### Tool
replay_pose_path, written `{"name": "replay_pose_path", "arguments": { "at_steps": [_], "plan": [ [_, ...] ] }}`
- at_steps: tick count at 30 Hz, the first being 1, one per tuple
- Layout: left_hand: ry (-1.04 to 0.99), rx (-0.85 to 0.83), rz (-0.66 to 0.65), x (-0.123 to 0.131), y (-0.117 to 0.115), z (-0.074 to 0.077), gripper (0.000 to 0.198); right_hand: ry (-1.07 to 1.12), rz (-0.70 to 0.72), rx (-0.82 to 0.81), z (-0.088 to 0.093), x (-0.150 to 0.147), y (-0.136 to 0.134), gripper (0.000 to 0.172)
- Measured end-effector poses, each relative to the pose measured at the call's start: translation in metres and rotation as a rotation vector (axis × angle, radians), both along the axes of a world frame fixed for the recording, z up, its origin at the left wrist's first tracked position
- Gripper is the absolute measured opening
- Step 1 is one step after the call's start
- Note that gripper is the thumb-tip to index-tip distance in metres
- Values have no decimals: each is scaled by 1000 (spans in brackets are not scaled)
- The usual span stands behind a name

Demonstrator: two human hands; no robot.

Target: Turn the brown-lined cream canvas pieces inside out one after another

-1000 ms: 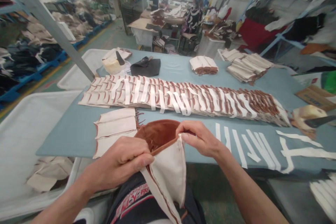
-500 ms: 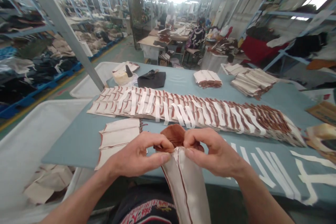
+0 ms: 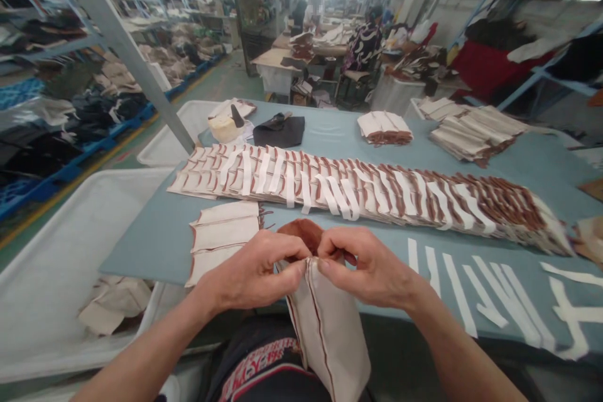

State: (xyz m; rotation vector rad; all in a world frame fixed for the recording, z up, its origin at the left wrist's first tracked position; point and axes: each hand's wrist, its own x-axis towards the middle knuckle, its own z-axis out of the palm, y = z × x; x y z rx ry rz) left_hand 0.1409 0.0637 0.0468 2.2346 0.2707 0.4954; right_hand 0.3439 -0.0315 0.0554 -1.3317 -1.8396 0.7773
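Note:
My left hand [image 3: 252,273] and my right hand [image 3: 365,267] pinch the top edge of a cream fabric piece [image 3: 330,333] with a brown seam and brown lining [image 3: 301,233]. The piece hangs down over my lap at the near edge of the blue table [image 3: 146,239]. Both hands are closed on its folded top, fingertips almost touching. Just left of my left hand lies a small stack of cream pieces [image 3: 223,232]. Beyond the hands runs a long overlapped row of cream and brown pieces [image 3: 367,191] with white strips on them.
Loose white strips [image 3: 475,292] lie on the table to the right. Stacks of pieces [image 3: 384,127] and a black cloth [image 3: 279,130] sit at the far side. White bins [image 3: 51,251] stand to the left. A person sits at a table beyond.
The open brown-lined top of the piece has been closed. My hands came together and now pinch its edges shut. The camera view has tilted up a little.

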Motion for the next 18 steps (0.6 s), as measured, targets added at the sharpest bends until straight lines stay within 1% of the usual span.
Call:
{"name": "replay_pose_path", "arguments": {
  "at_steps": [3,6,11,14,18],
  "plan": [
    [59,-166,20,-3,-8,5,22,20,0,-5,-5,-6,-3,9],
    [71,-301,27,-7,-13,9,23,53,14,-37,-6,-11,-6,10],
    [41,-399,3,-13,-16,9,24,101,32,-103,-7,-15,-6,16],
    [46,-473,-15,-14,-16,7,27,155,69,-160,-8,-14,-4,20],
    [56,-531,-24,-13,-17,5,28,238,119,-236,-10,-14,-4,22]
  ]
}}
